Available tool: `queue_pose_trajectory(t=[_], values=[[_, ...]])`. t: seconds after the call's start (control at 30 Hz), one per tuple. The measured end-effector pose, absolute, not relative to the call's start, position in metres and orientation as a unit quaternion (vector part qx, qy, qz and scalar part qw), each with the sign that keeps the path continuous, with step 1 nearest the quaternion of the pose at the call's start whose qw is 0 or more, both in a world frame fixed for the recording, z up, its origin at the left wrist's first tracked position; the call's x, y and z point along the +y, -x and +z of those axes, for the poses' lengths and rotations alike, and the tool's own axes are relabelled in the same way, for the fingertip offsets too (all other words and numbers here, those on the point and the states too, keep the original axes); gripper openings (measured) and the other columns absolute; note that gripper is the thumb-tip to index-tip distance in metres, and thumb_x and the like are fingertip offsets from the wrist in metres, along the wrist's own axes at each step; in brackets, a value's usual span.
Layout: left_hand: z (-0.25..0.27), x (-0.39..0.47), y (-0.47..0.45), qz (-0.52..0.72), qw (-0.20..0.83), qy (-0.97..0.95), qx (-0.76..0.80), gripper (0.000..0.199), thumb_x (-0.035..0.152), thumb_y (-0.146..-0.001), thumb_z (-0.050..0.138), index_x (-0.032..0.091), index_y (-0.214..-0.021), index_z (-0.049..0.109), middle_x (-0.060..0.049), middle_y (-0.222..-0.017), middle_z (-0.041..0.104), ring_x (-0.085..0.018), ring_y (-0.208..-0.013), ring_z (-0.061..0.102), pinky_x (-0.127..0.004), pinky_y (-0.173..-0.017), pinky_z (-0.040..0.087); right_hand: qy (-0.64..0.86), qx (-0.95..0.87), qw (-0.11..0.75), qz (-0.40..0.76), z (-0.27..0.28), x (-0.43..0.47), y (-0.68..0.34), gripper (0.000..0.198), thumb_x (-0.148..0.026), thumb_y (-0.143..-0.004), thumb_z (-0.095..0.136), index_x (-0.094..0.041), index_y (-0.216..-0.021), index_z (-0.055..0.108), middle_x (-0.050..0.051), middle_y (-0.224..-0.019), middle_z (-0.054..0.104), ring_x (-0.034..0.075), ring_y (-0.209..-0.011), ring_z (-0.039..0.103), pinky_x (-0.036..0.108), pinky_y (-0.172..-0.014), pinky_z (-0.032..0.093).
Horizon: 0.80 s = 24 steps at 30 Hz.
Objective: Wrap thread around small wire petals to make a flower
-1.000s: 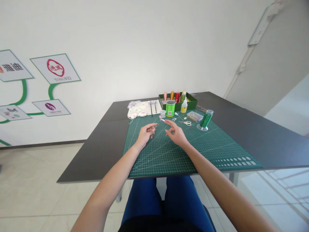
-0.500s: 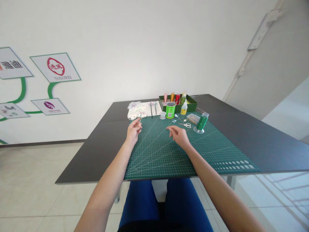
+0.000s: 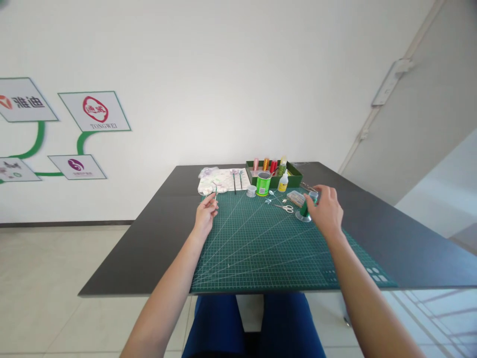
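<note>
My left hand (image 3: 206, 215) is closed in a pinch on a thin green stem (image 3: 216, 191), which stands upright above the fingertips. Its upper end overlaps the white pad behind, so its details are too small to tell. My right hand (image 3: 327, 209) has its thumb and fingers around the upper part of a spool of green thread (image 3: 304, 211). The spool stands on its clear round base on the green cutting mat (image 3: 253, 248). Left of the spool lie small white-handled scissors (image 3: 286, 208) and a clear plastic case (image 3: 295, 198).
A dark green box (image 3: 296, 180) holds several thread spools at the back. In front of it stand a bright green can (image 3: 263, 185), a glue bottle (image 3: 282, 183) and a small clear tub (image 3: 251, 191). Two dark sticks (image 3: 234, 185) lie on a white pad (image 3: 225, 175).
My right hand has moved right from over the middle of the mat to the green thread spool and closed around it. My left hand keeps its pinch on the stem. The view has tilted upward.
</note>
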State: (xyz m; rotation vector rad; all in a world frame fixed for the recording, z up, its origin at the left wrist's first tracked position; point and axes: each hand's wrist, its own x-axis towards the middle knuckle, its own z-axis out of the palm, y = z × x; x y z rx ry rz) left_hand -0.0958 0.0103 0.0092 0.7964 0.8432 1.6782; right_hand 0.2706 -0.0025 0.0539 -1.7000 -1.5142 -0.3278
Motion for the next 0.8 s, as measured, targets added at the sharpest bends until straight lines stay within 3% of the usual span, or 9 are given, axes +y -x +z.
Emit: queue_pose_trajectory(t=[0.17, 0.3, 0.43, 0.53, 0.63, 0.73, 0.8], values=[[0.011, 0.009, 0.095, 0.702, 0.525, -0.321, 0.36, 0.046, 0.012, -0.058, 0.078, 0.015, -0.105, 0.074, 0.001, -0.074, 0.057, -0.006, -0.058, 0.052, -0.015, -0.045, 0.03, 0.7, -0.654, 0.255, -0.131, 0.05, 0.01, -0.296, 0.03, -0.046, -0.092, 0.052, -0.018, -0.1, 0.062, 0.014, -0.103, 0.063, 0.028, -0.09, 0.06, 0.034, -0.064, 0.043], [0.01, 0.009, 0.097, 0.703, 0.522, -0.319, 0.363, 0.049, 0.011, -0.057, 0.077, 0.016, -0.106, 0.074, 0.002, -0.074, 0.057, -0.006, -0.058, 0.052, -0.015, -0.046, 0.031, 0.685, -0.675, 0.254, -0.11, 0.042, 0.021, -0.308, 0.035, -0.05, -0.091, 0.048, -0.021, -0.077, 0.062, 0.012, -0.085, 0.066, 0.029, -0.084, 0.061, 0.036, -0.064, 0.045], [0.006, 0.011, 0.1, 0.711, 0.509, -0.306, 0.377, 0.049, 0.011, -0.058, 0.076, 0.016, -0.107, 0.074, 0.002, -0.074, 0.056, -0.006, -0.058, 0.051, -0.015, -0.046, 0.031, 0.615, -0.706, 0.35, 0.011, 0.055, 0.023, -0.324, 0.043, -0.058, -0.078, 0.058, -0.022, -0.055, 0.059, 0.012, -0.086, 0.073, 0.03, -0.085, 0.065, 0.044, -0.079, 0.05], [0.003, 0.014, 0.101, 0.72, 0.495, -0.29, 0.391, 0.051, 0.01, -0.058, 0.074, 0.016, -0.109, 0.074, 0.002, -0.074, 0.056, -0.006, -0.058, 0.052, -0.015, -0.046, 0.03, 0.568, -0.625, 0.484, 0.229, 0.073, 0.016, -0.329, 0.034, -0.055, -0.07, 0.069, -0.021, -0.07, 0.07, 0.015, -0.096, 0.077, 0.032, -0.095, 0.068, 0.044, -0.083, 0.054], [0.0, 0.015, 0.103, 0.729, 0.485, -0.267, 0.403, 0.053, 0.009, -0.056, 0.074, 0.016, -0.109, 0.074, 0.003, -0.073, 0.056, -0.005, -0.057, 0.052, -0.015, -0.046, 0.031, 0.494, -0.49, 0.6, 0.395, 0.086, 0.011, -0.326, 0.027, -0.048, -0.076, 0.064, -0.021, -0.073, 0.064, 0.02, -0.1, 0.075, 0.033, -0.099, 0.069, 0.046, -0.08, 0.057], [-0.001, 0.016, 0.107, 0.743, 0.467, -0.242, 0.414, 0.052, 0.009, -0.056, 0.073, 0.016, -0.107, 0.074, 0.003, -0.072, 0.056, -0.005, -0.056, 0.052, -0.015, -0.047, 0.031, 0.464, -0.399, 0.672, 0.417, 0.084, 0.014, -0.323, 0.024, -0.044, -0.079, 0.059, -0.025, -0.068, 0.048, 0.017, -0.092, 0.072, 0.031, -0.1, 0.07, 0.047, -0.079, 0.059], [0.0, 0.016, 0.11, 0.751, 0.45, -0.245, 0.417, 0.051, 0.01, -0.057, 0.073, 0.017, -0.107, 0.074, 0.003, -0.071, 0.056, -0.006, -0.057, 0.052, -0.016, -0.047, 0.032, 0.487, -0.377, 0.705, 0.351, 0.077, 0.018, -0.325, 0.027, -0.047, -0.076, 0.062, -0.024, -0.069, 0.049, 0.013, -0.086, 0.07, 0.031, -0.097, 0.071, 0.047, -0.079, 0.06]])
